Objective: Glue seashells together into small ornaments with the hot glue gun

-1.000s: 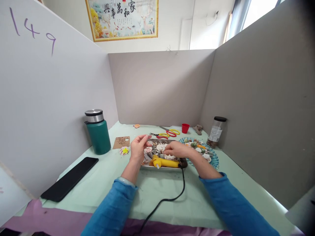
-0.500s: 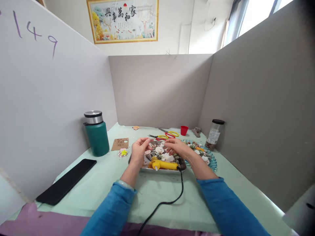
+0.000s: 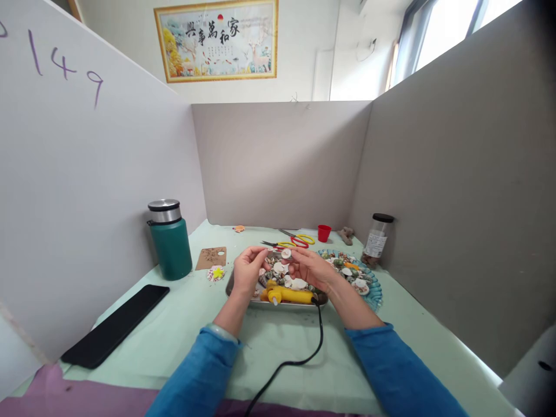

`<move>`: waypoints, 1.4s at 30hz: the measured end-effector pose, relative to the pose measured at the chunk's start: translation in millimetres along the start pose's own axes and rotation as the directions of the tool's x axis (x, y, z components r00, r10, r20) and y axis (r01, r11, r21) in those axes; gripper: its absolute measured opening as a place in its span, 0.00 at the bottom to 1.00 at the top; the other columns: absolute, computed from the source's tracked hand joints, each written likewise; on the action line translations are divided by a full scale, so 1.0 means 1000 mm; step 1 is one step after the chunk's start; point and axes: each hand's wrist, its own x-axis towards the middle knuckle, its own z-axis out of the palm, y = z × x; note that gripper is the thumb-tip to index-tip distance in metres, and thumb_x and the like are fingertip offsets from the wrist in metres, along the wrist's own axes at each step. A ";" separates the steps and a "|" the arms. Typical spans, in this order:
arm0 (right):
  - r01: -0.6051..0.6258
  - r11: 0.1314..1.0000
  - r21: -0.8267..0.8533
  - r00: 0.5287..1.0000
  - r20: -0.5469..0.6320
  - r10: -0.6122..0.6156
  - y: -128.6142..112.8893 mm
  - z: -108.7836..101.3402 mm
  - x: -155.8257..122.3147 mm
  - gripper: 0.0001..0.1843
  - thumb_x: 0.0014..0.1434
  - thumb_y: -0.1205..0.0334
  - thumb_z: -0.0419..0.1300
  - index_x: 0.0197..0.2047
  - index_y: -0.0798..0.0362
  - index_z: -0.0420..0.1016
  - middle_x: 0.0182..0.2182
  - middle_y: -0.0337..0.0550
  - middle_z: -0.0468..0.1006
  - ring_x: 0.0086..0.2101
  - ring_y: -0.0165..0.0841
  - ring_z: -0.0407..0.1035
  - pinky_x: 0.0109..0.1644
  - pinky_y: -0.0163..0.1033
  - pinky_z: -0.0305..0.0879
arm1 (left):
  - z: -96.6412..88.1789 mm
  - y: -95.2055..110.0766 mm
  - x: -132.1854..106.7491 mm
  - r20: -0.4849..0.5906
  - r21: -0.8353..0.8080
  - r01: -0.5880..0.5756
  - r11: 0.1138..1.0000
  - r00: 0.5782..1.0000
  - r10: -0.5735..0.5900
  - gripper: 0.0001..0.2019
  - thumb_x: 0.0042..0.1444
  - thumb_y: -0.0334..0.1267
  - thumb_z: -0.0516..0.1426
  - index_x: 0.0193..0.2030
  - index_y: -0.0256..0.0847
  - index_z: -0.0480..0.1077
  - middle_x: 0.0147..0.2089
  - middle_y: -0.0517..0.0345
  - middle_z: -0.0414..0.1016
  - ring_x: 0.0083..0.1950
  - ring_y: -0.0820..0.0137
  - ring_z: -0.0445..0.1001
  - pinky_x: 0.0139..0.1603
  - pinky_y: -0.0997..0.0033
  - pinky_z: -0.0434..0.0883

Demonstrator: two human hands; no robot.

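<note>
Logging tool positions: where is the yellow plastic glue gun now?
In the head view's lower middle, the yellow plastic glue gun lies along the silver metal tray's near side, pictured below the right hand.

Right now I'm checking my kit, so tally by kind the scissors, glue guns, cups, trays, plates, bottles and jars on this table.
Scissors: 2
Yellow glue gun: 1
Red cup: 1
Metal tray: 1
Blue plate: 1
Green bottle: 1
Black-lidded jar: 1
Total: 8
</note>
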 end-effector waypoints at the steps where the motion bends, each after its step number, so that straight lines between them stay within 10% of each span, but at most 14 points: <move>1: 0.010 1.000 -0.018 1.000 -0.021 -0.010 0.001 0.001 0.001 0.14 0.54 0.57 0.63 0.41 0.55 0.71 0.32 0.45 0.78 0.24 0.26 0.69 0.27 0.32 0.67 | 0.000 -0.001 -0.001 -0.004 0.030 -0.027 0.999 1.000 0.027 0.13 0.46 0.44 0.62 0.33 0.35 0.71 0.24 0.59 0.75 0.19 0.77 0.68 0.25 0.77 0.66; 9: 0.263 0.875 -0.407 0.917 -0.177 -0.358 0.004 0.015 0.003 0.14 0.51 0.52 0.63 0.35 0.54 0.72 0.21 0.36 0.73 0.17 0.24 0.63 0.21 0.31 0.61 | -0.002 -0.009 -0.006 0.030 0.326 -0.195 0.925 0.980 0.196 0.11 0.52 0.44 0.58 0.35 0.39 0.73 0.19 0.64 0.70 0.21 0.75 0.70 0.25 0.77 0.66; 18: 0.383 0.217 -0.898 0.620 0.076 -0.781 0.017 0.023 -0.004 0.11 0.56 0.55 0.60 0.40 0.52 0.74 0.31 0.43 0.78 0.27 0.31 0.70 0.34 0.37 0.68 | -0.002 -0.004 -0.012 0.138 0.487 -0.402 0.775 0.912 0.386 0.07 0.55 0.39 0.56 0.35 0.41 0.74 0.23 0.61 0.74 0.22 0.75 0.71 0.27 0.76 0.67; 23: 0.360 -0.007 -0.933 0.581 0.230 -0.781 0.019 0.024 -0.005 0.11 0.59 0.56 0.57 0.41 0.53 0.73 0.33 0.45 0.79 0.30 0.33 0.71 0.36 0.38 0.67 | -0.002 -0.005 -0.013 0.146 0.524 -0.458 0.718 0.879 0.454 0.07 0.56 0.37 0.55 0.36 0.41 0.74 0.26 0.60 0.75 0.22 0.75 0.71 0.28 0.76 0.68; 42: 0.299 0.079 -0.951 0.688 0.158 -0.708 0.019 0.029 -0.008 0.14 0.60 0.53 0.56 0.43 0.50 0.75 0.37 0.47 0.79 0.34 0.37 0.71 0.42 0.40 0.63 | -0.001 -0.004 -0.017 0.178 0.494 -0.480 0.725 0.872 0.456 0.08 0.56 0.38 0.54 0.37 0.43 0.74 0.30 0.57 0.77 0.23 0.74 0.71 0.29 0.74 0.69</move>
